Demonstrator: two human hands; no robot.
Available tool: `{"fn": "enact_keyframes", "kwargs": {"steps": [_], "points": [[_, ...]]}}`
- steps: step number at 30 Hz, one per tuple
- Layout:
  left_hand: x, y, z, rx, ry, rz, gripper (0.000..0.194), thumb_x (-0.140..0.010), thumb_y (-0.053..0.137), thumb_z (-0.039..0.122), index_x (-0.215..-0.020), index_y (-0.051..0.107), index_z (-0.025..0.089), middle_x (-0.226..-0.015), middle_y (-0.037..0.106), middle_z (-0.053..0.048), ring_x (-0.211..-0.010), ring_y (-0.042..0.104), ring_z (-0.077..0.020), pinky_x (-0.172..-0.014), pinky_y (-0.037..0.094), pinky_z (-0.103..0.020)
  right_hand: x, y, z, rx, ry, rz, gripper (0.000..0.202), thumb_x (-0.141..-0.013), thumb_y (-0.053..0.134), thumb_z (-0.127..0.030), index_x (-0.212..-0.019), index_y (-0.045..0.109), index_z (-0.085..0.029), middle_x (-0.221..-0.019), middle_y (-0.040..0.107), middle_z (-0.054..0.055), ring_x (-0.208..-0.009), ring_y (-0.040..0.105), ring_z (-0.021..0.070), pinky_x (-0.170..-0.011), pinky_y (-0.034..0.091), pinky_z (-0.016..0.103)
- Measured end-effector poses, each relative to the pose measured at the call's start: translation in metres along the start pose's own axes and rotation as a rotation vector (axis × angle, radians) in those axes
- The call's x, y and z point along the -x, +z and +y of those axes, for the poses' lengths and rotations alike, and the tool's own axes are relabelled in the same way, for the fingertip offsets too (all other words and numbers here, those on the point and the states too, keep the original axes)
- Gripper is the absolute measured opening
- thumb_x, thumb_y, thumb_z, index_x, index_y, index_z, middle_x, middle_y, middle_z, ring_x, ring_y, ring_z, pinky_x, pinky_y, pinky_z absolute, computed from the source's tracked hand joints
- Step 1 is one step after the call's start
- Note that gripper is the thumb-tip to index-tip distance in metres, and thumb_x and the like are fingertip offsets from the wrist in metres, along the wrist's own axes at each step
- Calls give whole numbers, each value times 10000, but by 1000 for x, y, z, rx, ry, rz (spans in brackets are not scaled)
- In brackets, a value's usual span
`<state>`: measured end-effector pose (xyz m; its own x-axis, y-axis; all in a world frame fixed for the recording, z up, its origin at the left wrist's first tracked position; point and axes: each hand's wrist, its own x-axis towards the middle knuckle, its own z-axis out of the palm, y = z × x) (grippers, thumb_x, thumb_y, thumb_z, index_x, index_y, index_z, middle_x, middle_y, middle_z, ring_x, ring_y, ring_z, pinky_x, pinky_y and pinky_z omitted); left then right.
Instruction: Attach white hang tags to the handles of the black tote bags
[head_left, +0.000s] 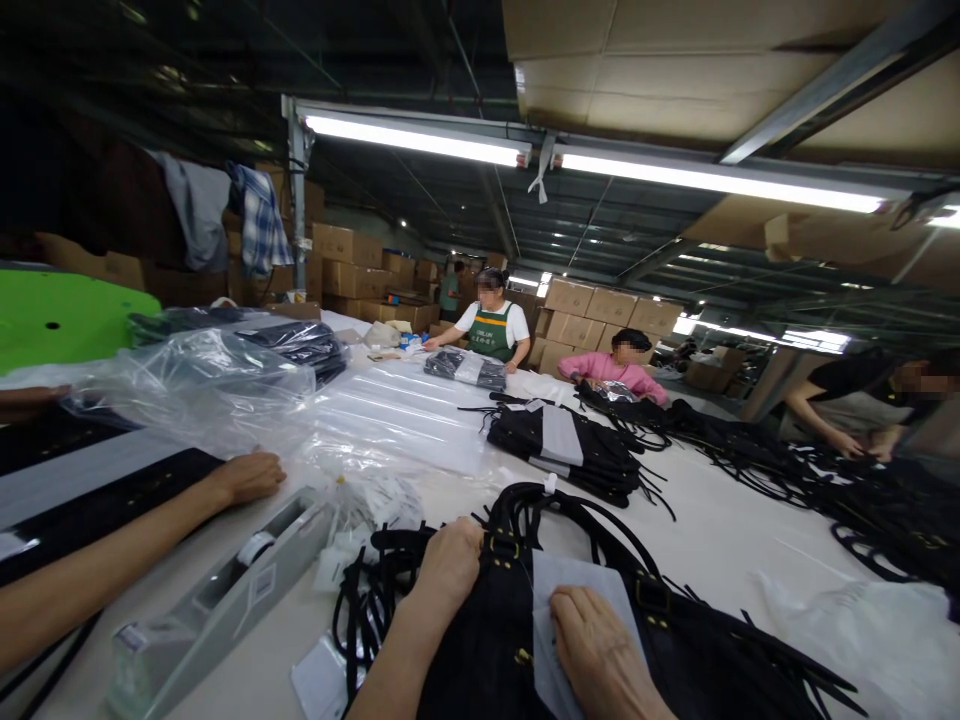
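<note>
A black bag with thin dangling straps, looped handles and brass-coloured buckles lies on the table in front of me. My left hand is closed around its upper edge, beside a buckle. Across the bag's middle runs a white paper strip. My right hand rests palm down on this strip, fingers slightly bent and partly hidden under the hand. Left of the bag are a pale tape dispenser and a clear bag of small white tags.
A co-worker's arm reaches in from the left over black bags. Clear plastic sleeves and a paper-banded black bundle lie beyond. More black bags line the right. Other people work across the table.
</note>
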<state>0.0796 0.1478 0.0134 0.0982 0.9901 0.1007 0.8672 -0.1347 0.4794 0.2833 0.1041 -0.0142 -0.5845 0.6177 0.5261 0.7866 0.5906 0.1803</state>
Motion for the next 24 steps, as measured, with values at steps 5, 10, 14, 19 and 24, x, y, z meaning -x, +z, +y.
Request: {"fn": "enact_keyframes", "kwargs": {"steps": [5, 10, 14, 19, 24], "points": [[1, -3, 2, 72, -50, 172, 170, -741, 422, 160, -686, 583, 159, -769, 583, -57, -746, 569, -176, -668, 398, -270, -23, -6, 2, 115, -11, 33, 270, -666, 338, 55, -680, 399, -207, -606, 495, 3, -556, 469, 160, -558, 345, 268], [-5, 8, 15, 777, -9, 219, 111, -667, 489, 202, -561, 494, 171, -631, 575, 2, -542, 518, -102, -551, 393, -210, -56, -7, -2, 168, -29, -28, 284, -618, 361, 73, -670, 446, -193, -618, 544, 33, -575, 507, 184, -568, 377, 289], [-8, 27, 20, 1004, -81, 157, 154, -667, 493, 298, -571, 455, 184, -501, 520, 33, -419, 443, -90, -437, 333, -208, -75, 1, -5, -92, 110, -121, 214, -713, 375, 10, -712, 501, -164, -667, 584, 52, -617, 553, 167, -548, 392, 253], [-11, 41, 14, 939, -48, 185, 137, -638, 518, 277, -556, 468, 179, -474, 459, 52, -414, 401, -77, -424, 304, -202, -76, 15, -1, -634, 503, -129, 135, -776, 377, -130, -721, 494, -169, -637, 574, 24, -609, 554, 152, -566, 410, 255], [-11, 43, 13, 1021, -115, 134, 115, -580, 556, 265, -551, 516, 161, -458, 470, 50, -374, 371, -65, -377, 263, -198, -69, 28, 4, -1135, 709, -57, 136, -755, 416, -293, -732, 485, -178, -609, 552, 0, -545, 539, 136, -514, 430, 254]]}}
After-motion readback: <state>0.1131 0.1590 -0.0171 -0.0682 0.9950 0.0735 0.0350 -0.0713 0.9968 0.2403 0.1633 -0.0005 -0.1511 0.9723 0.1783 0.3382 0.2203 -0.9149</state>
